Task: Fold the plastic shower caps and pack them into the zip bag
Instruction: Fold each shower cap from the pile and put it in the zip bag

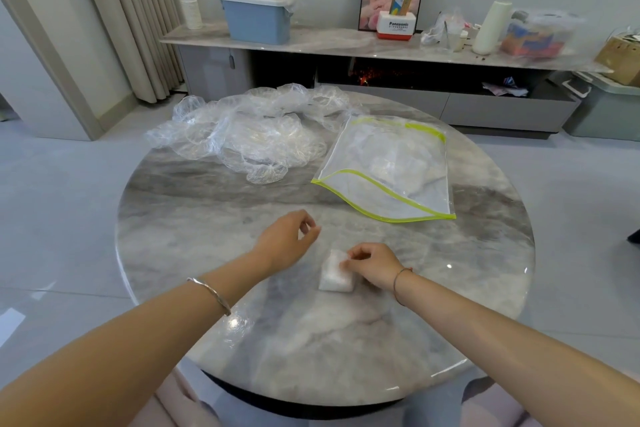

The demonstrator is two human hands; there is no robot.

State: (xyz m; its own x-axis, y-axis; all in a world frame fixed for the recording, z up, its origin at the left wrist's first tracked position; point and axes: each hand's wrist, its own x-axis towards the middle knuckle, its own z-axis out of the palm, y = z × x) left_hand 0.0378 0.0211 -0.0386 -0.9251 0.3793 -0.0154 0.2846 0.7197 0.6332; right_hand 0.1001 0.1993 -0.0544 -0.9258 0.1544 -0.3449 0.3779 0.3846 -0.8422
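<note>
Plastic film is springy, and that is our chief worry in the head view. The folded cap (335, 274), a small whitish packet, lies just toward 6 o'clock of centre on the marble table (156, 253). Our right hand (373, 265) pinches its 3 o'clock edge with curled fingers. If that pinch slackens, we judge the folds will puff open. Our left hand (287, 240) hovers at the packet's 10 o'clock, fingers curled toward the thumb; we cannot tell whether it holds anything.

The zip bag (391, 166) lies at 1 o'clock, green-edged, its limp mouth seemingly toward us. One-handed, the mouth could collapse and the bag slide on the polished stone. The unfolded caps (249, 139) are heaped at 11 o'clock and could snag together.

Only one word reads: "Panasonic", on the red-and-white box (396, 26) on the far sideboard.
</note>
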